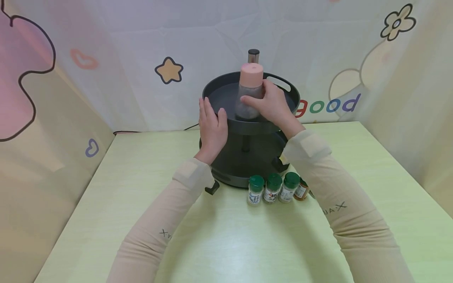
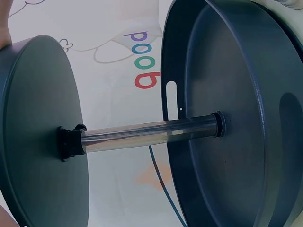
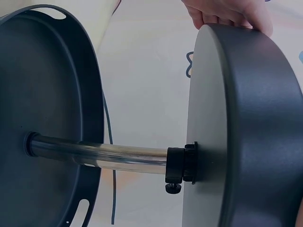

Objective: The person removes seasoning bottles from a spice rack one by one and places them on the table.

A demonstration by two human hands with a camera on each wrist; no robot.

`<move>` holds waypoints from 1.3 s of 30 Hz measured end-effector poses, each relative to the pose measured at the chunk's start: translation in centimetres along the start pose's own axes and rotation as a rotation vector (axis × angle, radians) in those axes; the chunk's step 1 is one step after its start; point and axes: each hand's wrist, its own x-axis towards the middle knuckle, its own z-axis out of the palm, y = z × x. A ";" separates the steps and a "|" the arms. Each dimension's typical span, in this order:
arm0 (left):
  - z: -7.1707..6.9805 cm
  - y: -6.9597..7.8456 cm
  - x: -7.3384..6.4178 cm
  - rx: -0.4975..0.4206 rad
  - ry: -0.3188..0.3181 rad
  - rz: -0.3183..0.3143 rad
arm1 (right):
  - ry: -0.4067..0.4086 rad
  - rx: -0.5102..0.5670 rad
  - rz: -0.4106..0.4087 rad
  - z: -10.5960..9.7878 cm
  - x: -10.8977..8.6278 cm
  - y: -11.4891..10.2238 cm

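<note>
A bottle with a pink cap and a see-through greyish body stands in or just over the upper tray of a dark two-tier round rack. My right hand grips it around the body, thumb in front. My left hand rests against the left outside of the upper tray, its fingers straight and pointing up. In the right wrist view the left hand shows at that tray's edge. Below, the lower tray connects to the upper one through a metal post.
Several small jars with green lids stand in a row before the rack. A brown jar is partly hidden by the right sleeve. Behind the table hangs a printed curtain, with a dark cable near it.
</note>
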 end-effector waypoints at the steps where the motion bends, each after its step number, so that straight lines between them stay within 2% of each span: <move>1: 0.0 0.0 0.0 0.000 -0.001 -0.001 | 0.006 0.005 0.000 0.0 0.0 0.0; 17: 0.1 0.1 -0.1 -0.005 -0.003 -0.002 | 0.093 0.093 0.002 0.0 -0.4 0.1; 39: 0.0 0.4 -0.3 -0.001 -0.003 -0.016 | 0.222 0.207 -0.078 -0.1 -0.7 0.6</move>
